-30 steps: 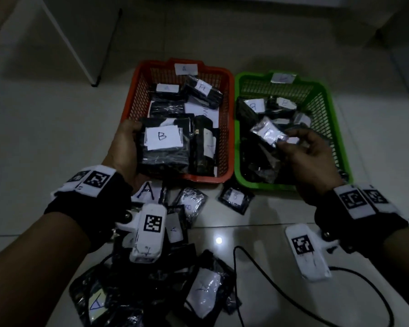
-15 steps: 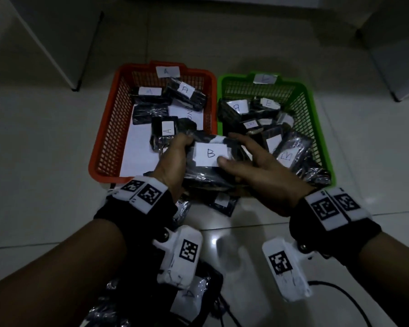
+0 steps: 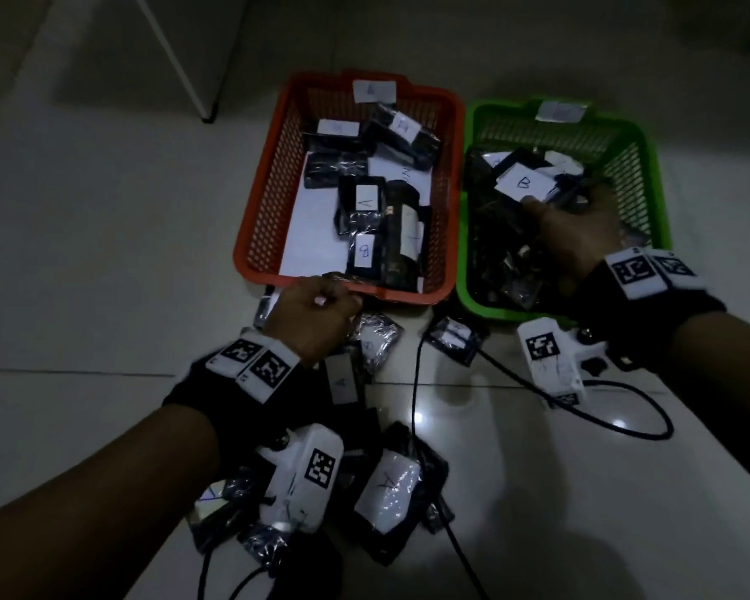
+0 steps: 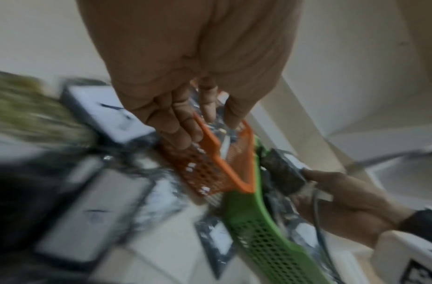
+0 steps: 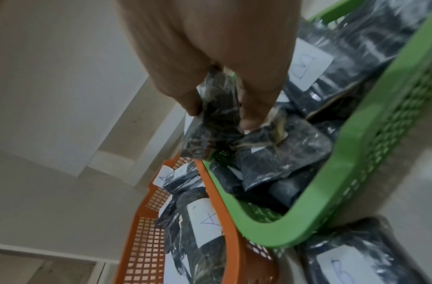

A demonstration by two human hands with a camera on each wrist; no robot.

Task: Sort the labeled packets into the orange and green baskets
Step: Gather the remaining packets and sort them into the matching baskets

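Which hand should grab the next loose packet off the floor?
Left. The left hand holds nothing and hovers at the loose packets just in front of the orange basket. The right hand is over the green basket, its grip on the B packet.

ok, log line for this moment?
right hand: holds B packet over green basket | left hand: empty, by orange basket | loose packets: on floor

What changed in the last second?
The B packet passed from the left hand to the right hand, which now holds it over the green basket. The left hand dropped toward the floor packets. Both baskets, including the orange basket, stayed put.
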